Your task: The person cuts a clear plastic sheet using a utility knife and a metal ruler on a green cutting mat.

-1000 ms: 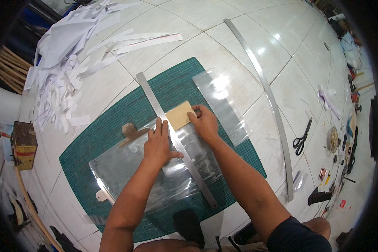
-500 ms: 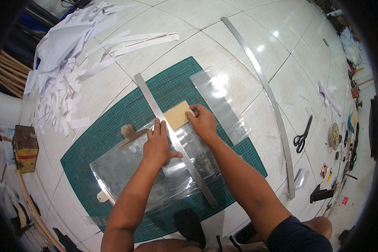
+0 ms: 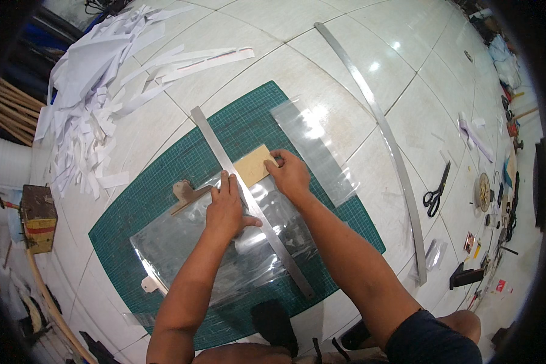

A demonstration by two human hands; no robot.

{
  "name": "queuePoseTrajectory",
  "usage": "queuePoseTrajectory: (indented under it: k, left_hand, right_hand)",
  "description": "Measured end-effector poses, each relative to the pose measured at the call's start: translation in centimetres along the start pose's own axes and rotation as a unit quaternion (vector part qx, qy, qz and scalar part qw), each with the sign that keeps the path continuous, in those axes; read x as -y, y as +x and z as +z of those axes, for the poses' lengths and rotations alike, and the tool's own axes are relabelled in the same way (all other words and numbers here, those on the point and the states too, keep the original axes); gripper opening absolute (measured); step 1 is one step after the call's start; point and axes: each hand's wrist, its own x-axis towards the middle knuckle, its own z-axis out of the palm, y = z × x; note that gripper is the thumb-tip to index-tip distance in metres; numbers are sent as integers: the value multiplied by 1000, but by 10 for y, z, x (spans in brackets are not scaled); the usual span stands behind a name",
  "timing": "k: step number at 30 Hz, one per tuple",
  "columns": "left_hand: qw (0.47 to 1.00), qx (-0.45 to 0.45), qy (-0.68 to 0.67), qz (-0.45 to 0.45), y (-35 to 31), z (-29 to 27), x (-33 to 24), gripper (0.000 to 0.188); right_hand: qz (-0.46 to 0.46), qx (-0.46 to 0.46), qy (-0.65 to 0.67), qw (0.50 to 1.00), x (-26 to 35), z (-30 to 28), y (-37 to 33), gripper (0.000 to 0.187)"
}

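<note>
A steel ruler (image 3: 272,235) lies slantwise over clear plastic sheeting (image 3: 182,246) on a green cutting mat (image 3: 164,176). My left hand (image 3: 225,209) presses on the sheeting and the ruler, fingers stretched and thumb spread. Beyond the sheeting, a flat tan rectangular piece (image 3: 252,165) sits against the ruler's right edge. My right hand (image 3: 290,176) pinches this piece by its right end, thumb on top. Two metal clips, a far clip (image 3: 188,197) and a near clip (image 3: 153,284), are at the sheeting's left side.
A clear plastic strip (image 3: 315,151) lies across the mat's right side. Farther right are a long metal strip (image 3: 379,118), black scissors (image 3: 437,193) and scattered small tools. White cut scraps (image 3: 91,79) are heaped at far left, near a worn box (image 3: 39,218).
The view has shifted slightly. Both hands keep their places on the ruler and the tan piece, with no other visible movement.
</note>
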Motion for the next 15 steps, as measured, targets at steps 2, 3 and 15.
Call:
queuePoseTrajectory:
  k: [2, 3, 15]
  left_hand:
    - [1000, 5, -2, -3, 0, 2, 1, 137]
    - [1000, 5, -8, -7, 3, 3, 4, 138]
    - [999, -1, 50, 4, 3, 12, 7, 146]
  right_hand:
    - [-6, 5, -20, 1000, 1, -1, -2, 38]
    - [-6, 5, -21, 1000, 2, -3, 1, 38]
    - [32, 108, 91, 989, -102, -106, -129, 40]
